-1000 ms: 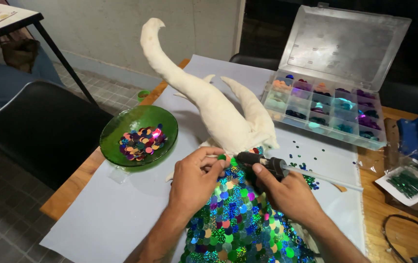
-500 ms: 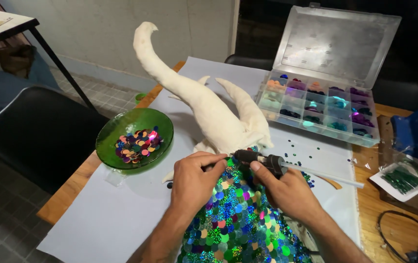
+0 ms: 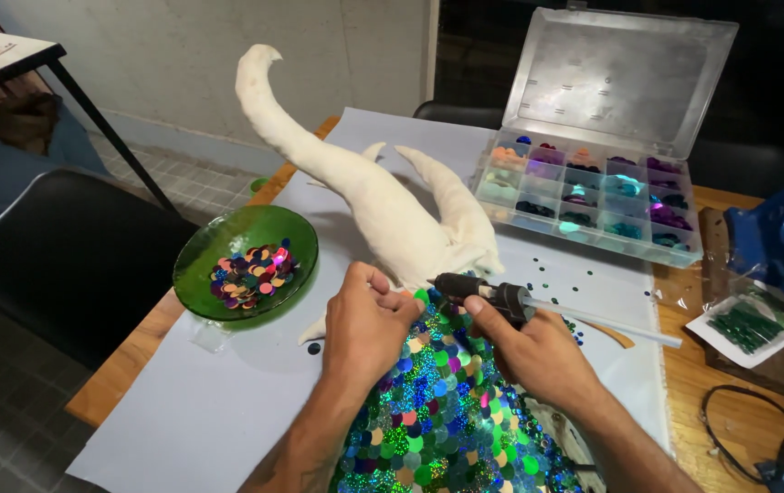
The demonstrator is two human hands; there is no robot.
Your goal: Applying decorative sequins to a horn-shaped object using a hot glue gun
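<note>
Closest in, the sequin-covered part of the figure (image 3: 442,411) runs green and blue up the middle of the paper-covered bench (image 3: 182,411). Left hand (image 3: 366,327) sits curled on it, fingertips pressed down at the sequin edge. Right hand (image 3: 538,351) is wrapped around a black glue gun (image 3: 483,294), lying roughly left-right with the nozzle pointing left toward the left hand and a white glue stick (image 3: 611,326) trailing right. Beyond them, the bare white tail (image 3: 319,155) curves up. Green dish of sequins (image 3: 246,265) left, clear sequin organizer (image 3: 593,196) far right.
</note>
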